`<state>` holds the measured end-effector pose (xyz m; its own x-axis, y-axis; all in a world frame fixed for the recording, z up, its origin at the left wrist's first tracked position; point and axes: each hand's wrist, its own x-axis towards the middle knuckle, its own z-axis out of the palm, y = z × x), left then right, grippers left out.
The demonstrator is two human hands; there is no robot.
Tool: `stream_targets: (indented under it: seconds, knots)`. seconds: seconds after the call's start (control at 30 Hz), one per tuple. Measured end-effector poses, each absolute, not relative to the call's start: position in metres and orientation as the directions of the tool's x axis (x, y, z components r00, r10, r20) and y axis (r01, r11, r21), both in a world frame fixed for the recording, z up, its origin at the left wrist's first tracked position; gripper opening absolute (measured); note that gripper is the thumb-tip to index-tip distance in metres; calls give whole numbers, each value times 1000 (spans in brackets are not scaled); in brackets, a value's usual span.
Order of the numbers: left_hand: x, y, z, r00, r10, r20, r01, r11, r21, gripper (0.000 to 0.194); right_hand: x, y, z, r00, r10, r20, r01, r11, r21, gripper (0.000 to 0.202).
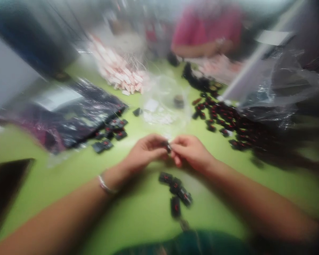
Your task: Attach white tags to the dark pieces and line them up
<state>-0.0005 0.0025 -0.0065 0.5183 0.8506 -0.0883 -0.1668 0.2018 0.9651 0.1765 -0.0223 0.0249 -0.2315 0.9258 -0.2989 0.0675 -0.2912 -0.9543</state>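
Nearest the camera, dark green cloth (191,244) crosses the bottom edge, with a short chain of four black parts (175,207) just beyond it on a light green table (138,209). Farther in, at the middle, two bare hands meet over the table. The left hand (149,148) grips a small dark part (167,146) between thumb and fingers; the right hand (192,152) pinches the same part from the right. Whether a second piece is between them is too blurred to tell. The step in hand seems to be fine fingertip work on this part; the next move seems to call for a steady left hold and small, precise right-hand pressure.

Just beyond the hands, a round clear container (162,83) holds small white pieces (159,117). At left, a clear plastic bag (91,106) has dark contents, with black parts beside its near corner. At right, black-and-red parts (223,120) spread below another clear bag (279,85), whose contents are unclear. Far off, pale pink pieces (124,78) lie heaped.
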Motion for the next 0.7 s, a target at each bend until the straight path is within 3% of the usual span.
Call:
stream_targets:
  seconds: [0.3, 0.47, 0.53, 0.6, 0.7]
  knots:
    - [-1, -3, -5, 514, 854, -86, -117, 169, 979, 24, 175, -25, 20, -183, 959, -216, 360, -140, -922, 10]
    - [1, -5, -8, 447, 893, -47, -49, 77, 996, 23, 172, -28, 2, -155, 979, 130, 502, 192, -843, 14]
    - [1, -4, -9, 430, 901, -57, -55, 90, 994, 23, 171, -29, 1, -149, 971, 188, 522, 238, -819, 14]
    - [1, -3, -9, 441, 892, -100, -92, 156, 983, 26, 171, -28, 5, -131, 986, 107, 459, 156, -875, 13]
    - [-1, 1, -7, 492, 855, -166, -131, 262, 956, 30, 171, -27, 16, -164, 971, -175, 258, -129, -958, 12]
